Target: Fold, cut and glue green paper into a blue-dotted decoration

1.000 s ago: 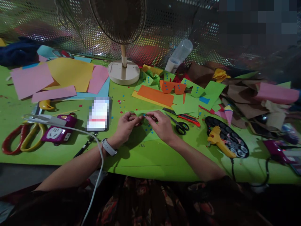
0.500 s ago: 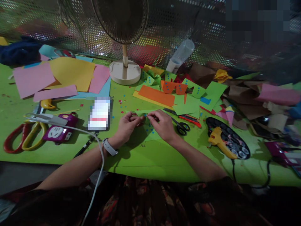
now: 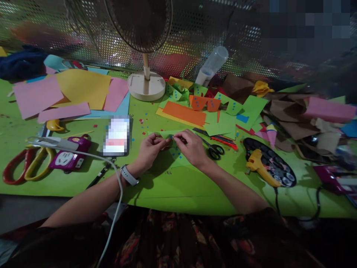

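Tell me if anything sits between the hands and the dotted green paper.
Nothing visible does: the left hand and right hand both pinch the green paper; the black scissors lie apart, to its right.

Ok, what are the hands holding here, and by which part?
A green paper with blue dots. The left hand and right hand pinch its upper edge, close together; its lower part lies on the table.

A green paper piece (image 3: 178, 158) dotted with blue is pinched at its upper edge between the left hand (image 3: 150, 149) and the right hand (image 3: 192, 149), fingertips nearly meeting. Black scissors (image 3: 213, 149) are seen just beside the right hand. A yellow glue gun (image 3: 259, 169) is laid on a dark tray (image 3: 284, 173) (farther right). A fan base (image 3: 146, 85) is noted behind.
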The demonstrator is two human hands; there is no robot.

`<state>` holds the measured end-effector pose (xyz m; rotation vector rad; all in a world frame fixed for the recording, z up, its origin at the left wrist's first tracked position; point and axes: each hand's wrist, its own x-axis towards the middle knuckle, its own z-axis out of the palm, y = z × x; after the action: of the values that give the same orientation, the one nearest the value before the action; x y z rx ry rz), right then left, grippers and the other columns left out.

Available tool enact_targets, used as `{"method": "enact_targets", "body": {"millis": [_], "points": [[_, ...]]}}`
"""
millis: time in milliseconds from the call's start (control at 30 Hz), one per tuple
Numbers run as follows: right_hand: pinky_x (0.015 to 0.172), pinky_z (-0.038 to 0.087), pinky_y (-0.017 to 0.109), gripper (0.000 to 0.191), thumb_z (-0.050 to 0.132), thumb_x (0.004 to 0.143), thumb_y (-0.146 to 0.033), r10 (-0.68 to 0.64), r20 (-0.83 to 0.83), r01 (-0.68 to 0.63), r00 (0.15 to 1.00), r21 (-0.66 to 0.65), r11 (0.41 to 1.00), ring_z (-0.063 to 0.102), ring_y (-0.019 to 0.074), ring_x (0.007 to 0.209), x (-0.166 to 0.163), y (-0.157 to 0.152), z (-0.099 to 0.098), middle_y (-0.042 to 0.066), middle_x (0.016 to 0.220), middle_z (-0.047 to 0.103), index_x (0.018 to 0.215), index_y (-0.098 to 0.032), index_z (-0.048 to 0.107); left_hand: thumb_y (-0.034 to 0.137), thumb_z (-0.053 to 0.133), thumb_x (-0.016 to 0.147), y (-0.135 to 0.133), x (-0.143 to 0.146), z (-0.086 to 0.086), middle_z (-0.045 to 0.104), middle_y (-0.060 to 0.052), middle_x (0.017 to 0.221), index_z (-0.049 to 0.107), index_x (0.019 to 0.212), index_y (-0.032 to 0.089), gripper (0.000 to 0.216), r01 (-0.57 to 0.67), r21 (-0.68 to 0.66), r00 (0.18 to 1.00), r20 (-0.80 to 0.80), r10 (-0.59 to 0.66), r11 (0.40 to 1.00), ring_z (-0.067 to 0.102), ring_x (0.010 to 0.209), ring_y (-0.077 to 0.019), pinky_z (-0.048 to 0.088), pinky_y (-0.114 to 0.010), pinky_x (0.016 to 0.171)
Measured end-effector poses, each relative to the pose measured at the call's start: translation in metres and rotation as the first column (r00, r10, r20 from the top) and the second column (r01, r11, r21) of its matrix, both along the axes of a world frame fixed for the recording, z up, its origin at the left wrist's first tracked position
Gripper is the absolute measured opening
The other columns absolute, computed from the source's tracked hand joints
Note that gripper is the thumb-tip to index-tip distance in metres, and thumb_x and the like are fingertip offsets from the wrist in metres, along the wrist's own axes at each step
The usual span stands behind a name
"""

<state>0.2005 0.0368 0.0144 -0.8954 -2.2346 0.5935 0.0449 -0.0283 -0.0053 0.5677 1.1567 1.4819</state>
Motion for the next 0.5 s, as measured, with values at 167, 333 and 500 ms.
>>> {"method": "enact_targets", "body": {"millis": [167, 333, 500], "points": [[0.076, 0.048, 0.034, 0.011, 0.055, 0.095, -0.024, 0.014, 0.036, -0.014, 0.999, 0.019, 1.000, 0.063, 0.0197, 0.085, 0.0004, -0.0003, 0.0009, 0.006, 0.090, 0.069, 0.090, -0.022, 0.065, 0.030, 0.090, 0.059, 0.0004, -0.0003, -0.0010, 0.063, 0.006, 0.060, 0.055, 0.071, 0.018, 0.040, 0.005, 0.024, 0.999, -0.034, -0.004, 1.000, 0.058, 0.054, -0.0072, 0.056, -0.023, 0.064], [0.075, 0.049, 0.034, 0.009, 0.056, 0.094, -0.025, -0.003, 0.034, 0.003, 0.999, 0.004, 1.000, 0.063, 0.0201, 0.084, -0.0001, -0.0005, -0.0011, 0.006, 0.091, 0.069, 0.090, -0.022, 0.064, 0.030, 0.090, 0.061, 0.0003, -0.0008, 0.0003, 0.061, 0.006, 0.058, 0.054, 0.071, 0.018, 0.039, 0.009, 0.048, 0.997, -0.082, -0.005, 0.999, 0.057, 0.054, -0.0072, 0.051, -0.020, 0.059], [0.067, 0.048, 0.030, 0.008, 0.061, 0.090, -0.027, -0.063, -0.030, 0.060, 0.998, -0.113, 0.992, 0.062, 0.0166, 0.073, 0.0004, 0.0009, 0.0007, 0.004, 0.087, 0.067, 0.095, -0.021, 0.061, 0.031, 0.090, 0.060, 0.0008, -0.0008, 0.0025, 0.062, 0.005, 0.058, 0.054, 0.072, 0.017, 0.041, 0.010, 0.044, 0.994, -0.112, -0.005, 0.999, 0.057, 0.053, -0.0073, 0.047, -0.019, 0.055]]}}
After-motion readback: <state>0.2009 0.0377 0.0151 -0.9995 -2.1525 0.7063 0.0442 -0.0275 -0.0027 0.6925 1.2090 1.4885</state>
